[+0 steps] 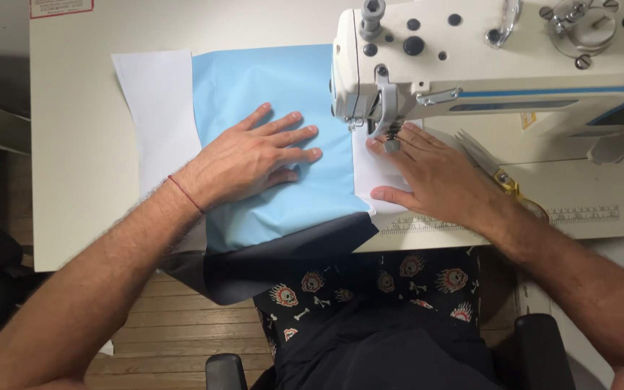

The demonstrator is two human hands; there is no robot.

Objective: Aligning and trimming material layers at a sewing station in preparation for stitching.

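My left hand (254, 155) lies flat with fingers spread on a light blue fabric (261, 87) spread over the table. My right hand (427, 170) presses flat on a white fabric piece (373, 173) beside the blue one, its fingertips right at the presser foot (391, 137) of a white sewing machine (485, 50). A white layer (154, 108) sticks out left of the blue fabric, and a dark fabric (269, 263) hangs off the table's front edge. Neither hand grips anything.
Yellow-handled scissors (496, 170) lie on the machine bed right of my right hand. A ruler strip (579, 214) runs along the table's front edge. The cream table (74, 144) extends left. Below are my patterned shorts (399, 278), a chair and wooden floor (175, 325).
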